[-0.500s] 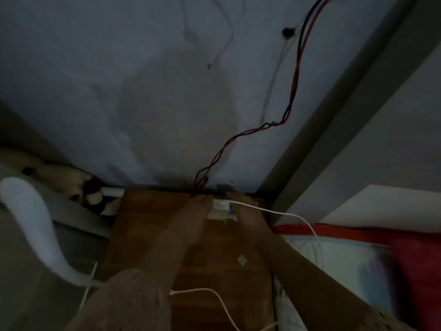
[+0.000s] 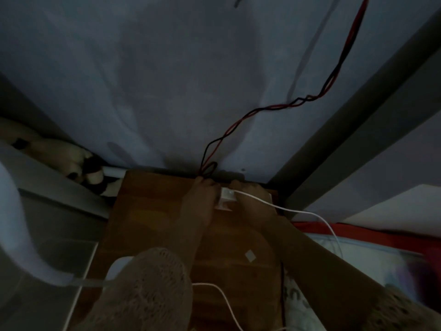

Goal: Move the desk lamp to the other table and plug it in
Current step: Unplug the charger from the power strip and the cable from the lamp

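Observation:
The room is dim. A white socket block lies at the far edge of the brown wooden table, against the wall. My left hand presses on the block's left end. My right hand grips its right end, where the white lamp cord enters; the plug itself is hidden under my fingers. The cord curves off to the right and down. The white curved desk lamp stands at the left edge of the view, blurred.
A red and black wire pair hangs down the blue-grey wall to the table's back edge. A plush toy lies far left. A grey post and a bed with red bedding are on the right.
My hands have closed in over the socket block, covering more of it. The view has tilted slightly.

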A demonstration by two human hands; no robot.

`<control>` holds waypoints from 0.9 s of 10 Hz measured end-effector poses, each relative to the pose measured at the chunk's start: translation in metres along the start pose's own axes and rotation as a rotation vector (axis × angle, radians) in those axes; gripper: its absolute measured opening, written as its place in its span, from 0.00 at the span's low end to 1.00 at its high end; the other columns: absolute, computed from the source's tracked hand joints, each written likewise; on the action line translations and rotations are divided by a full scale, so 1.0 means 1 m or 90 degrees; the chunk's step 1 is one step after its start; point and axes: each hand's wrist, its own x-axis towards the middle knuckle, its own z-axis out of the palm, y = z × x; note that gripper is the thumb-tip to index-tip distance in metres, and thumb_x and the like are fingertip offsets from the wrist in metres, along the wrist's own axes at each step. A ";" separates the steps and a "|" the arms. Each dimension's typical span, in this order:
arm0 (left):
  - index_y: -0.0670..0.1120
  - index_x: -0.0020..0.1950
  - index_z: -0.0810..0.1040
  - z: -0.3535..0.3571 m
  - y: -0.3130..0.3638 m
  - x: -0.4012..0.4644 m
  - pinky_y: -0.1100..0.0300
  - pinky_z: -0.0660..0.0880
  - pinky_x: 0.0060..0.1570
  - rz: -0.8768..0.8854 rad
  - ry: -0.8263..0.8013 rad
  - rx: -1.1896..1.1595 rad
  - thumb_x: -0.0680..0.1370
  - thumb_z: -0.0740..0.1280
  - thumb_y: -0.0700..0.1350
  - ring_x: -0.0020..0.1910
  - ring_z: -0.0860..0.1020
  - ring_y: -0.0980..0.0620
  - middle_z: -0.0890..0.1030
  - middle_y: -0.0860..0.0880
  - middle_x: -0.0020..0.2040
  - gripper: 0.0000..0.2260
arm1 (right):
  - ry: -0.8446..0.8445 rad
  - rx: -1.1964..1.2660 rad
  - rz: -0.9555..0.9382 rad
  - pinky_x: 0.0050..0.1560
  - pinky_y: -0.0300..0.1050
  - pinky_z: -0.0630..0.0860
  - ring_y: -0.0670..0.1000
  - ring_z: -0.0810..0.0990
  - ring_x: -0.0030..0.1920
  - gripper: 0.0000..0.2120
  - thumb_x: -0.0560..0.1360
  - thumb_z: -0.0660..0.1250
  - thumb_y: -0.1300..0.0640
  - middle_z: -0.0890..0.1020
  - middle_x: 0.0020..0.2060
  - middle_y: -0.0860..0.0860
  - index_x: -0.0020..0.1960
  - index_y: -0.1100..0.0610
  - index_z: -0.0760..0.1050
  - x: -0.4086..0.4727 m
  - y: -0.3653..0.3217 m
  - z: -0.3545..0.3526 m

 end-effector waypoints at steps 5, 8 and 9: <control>0.46 0.61 0.74 0.003 0.006 -0.005 0.55 0.74 0.54 -0.031 0.026 0.021 0.77 0.62 0.43 0.65 0.66 0.46 0.74 0.47 0.63 0.13 | -0.062 0.175 0.046 0.64 0.52 0.71 0.54 0.74 0.62 0.21 0.76 0.64 0.47 0.76 0.62 0.55 0.65 0.56 0.69 0.001 0.018 -0.006; 0.43 0.69 0.69 -0.007 0.003 -0.022 0.54 0.66 0.66 0.011 0.031 -0.065 0.74 0.64 0.36 0.68 0.68 0.44 0.71 0.43 0.69 0.22 | 0.014 0.593 0.286 0.40 0.42 0.80 0.49 0.82 0.45 0.14 0.71 0.71 0.54 0.81 0.49 0.52 0.54 0.54 0.73 -0.045 0.012 -0.014; 0.42 0.66 0.72 -0.009 0.007 -0.044 0.53 0.72 0.64 -0.022 0.059 -0.138 0.73 0.63 0.33 0.63 0.73 0.44 0.73 0.42 0.66 0.21 | -0.111 0.670 0.288 0.37 0.39 0.80 0.47 0.83 0.46 0.13 0.72 0.70 0.57 0.81 0.51 0.51 0.55 0.52 0.73 -0.065 0.016 0.000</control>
